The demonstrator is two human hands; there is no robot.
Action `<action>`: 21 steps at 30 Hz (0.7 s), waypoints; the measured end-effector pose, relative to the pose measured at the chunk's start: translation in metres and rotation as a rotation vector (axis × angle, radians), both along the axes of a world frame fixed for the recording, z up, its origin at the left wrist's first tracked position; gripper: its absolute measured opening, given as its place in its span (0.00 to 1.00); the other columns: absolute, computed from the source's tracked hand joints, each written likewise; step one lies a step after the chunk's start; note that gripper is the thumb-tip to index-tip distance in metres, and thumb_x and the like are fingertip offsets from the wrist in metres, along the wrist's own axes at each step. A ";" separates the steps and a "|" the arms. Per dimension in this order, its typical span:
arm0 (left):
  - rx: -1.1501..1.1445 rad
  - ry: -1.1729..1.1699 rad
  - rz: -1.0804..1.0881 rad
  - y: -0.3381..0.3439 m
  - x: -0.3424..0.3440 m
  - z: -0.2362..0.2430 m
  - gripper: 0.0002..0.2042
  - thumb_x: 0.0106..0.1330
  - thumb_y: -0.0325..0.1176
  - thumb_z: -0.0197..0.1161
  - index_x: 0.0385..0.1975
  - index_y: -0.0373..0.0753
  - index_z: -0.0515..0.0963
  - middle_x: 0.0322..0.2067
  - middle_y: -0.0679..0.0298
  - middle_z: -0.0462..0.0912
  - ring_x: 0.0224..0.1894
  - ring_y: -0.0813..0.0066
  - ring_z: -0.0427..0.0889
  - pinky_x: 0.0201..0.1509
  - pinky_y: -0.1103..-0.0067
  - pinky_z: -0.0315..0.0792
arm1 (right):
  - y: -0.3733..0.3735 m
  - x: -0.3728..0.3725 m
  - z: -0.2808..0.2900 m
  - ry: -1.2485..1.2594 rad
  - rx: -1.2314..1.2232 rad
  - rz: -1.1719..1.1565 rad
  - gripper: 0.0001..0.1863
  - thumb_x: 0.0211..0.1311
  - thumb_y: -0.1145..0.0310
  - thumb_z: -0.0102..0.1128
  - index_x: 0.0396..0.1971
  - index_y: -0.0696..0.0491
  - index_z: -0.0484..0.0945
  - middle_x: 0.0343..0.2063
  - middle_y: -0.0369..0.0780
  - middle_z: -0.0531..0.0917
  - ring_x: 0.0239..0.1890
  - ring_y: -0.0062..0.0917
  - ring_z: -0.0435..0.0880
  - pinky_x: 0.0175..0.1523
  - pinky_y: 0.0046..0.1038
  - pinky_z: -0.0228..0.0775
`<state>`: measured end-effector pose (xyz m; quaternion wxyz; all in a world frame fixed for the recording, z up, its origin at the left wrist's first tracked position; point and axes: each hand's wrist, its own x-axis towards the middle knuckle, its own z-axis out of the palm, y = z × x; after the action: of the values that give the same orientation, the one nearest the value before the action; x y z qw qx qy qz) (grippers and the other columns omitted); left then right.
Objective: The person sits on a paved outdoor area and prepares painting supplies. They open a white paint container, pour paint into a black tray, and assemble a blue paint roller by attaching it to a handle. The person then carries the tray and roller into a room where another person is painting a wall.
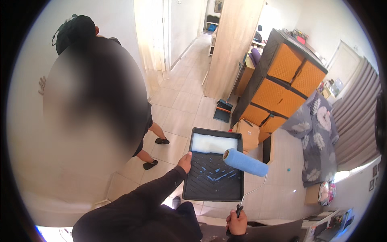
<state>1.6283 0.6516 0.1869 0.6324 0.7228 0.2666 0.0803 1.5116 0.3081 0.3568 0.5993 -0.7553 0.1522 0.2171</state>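
My left hand (185,162) grips the left edge of a black paint tray (193,189), fingers hidden beneath it. Pale, whitish paint (213,143) fills the tray's far well, and blue streaks mark its ribbed slope. My right hand (237,223) is closed round the black handle of a paint roller (246,163). The roller's light blue sleeve hangs over the tray's right side, overlapping the rim from this view; whether it touches the tray I cannot tell.
Another person (76,34) in dark clothes and a cap stands at the left by the wall, largely blurred. A tall cabinet with orange doors (276,99), a cardboard box (248,133) and a dustpan (223,111) stand ahead. Farther right is a grey patterned bed cover (318,137).
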 end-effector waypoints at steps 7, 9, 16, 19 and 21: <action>-0.037 0.075 0.063 0.031 0.045 0.011 0.34 0.79 0.55 0.39 0.60 0.23 0.70 0.59 0.45 0.77 0.66 0.59 0.72 0.71 0.75 0.61 | 0.012 0.082 0.008 0.075 -0.025 0.066 0.10 0.71 0.65 0.54 0.37 0.58 0.69 0.15 0.38 0.75 0.10 0.20 0.71 0.14 0.25 0.64; -0.013 0.088 0.091 0.036 0.064 0.018 0.34 0.79 0.55 0.39 0.60 0.23 0.71 0.58 0.45 0.77 0.65 0.59 0.73 0.70 0.74 0.61 | 0.016 0.111 0.009 0.087 -0.058 0.079 0.10 0.71 0.66 0.54 0.38 0.58 0.70 0.15 0.38 0.75 0.10 0.20 0.71 0.14 0.25 0.64; 0.007 -0.006 0.219 0.079 0.123 0.010 0.32 0.79 0.54 0.40 0.55 0.25 0.74 0.52 0.48 0.81 0.58 0.61 0.78 0.64 0.74 0.66 | 0.047 0.237 0.026 0.097 -0.167 0.221 0.11 0.71 0.65 0.55 0.36 0.59 0.73 0.15 0.37 0.76 0.10 0.20 0.71 0.14 0.25 0.63; -0.107 0.045 0.252 0.092 0.155 0.009 0.33 0.79 0.55 0.40 0.57 0.25 0.73 0.53 0.50 0.81 0.58 0.65 0.77 0.65 0.76 0.66 | 0.061 0.303 0.032 0.078 -0.182 0.287 0.11 0.71 0.65 0.55 0.36 0.59 0.73 0.15 0.37 0.76 0.10 0.20 0.71 0.15 0.25 0.63; -0.117 0.064 0.324 0.101 0.178 0.010 0.32 0.80 0.55 0.40 0.58 0.25 0.73 0.53 0.50 0.81 0.58 0.64 0.77 0.65 0.76 0.65 | 0.077 0.344 0.032 0.068 -0.190 0.350 0.11 0.71 0.64 0.55 0.36 0.59 0.73 0.16 0.37 0.75 0.10 0.20 0.71 0.15 0.25 0.64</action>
<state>1.8061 0.7526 0.1971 0.6434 0.6345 0.4040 0.1424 1.8552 0.3851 0.3887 0.4730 -0.8157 0.0585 0.3278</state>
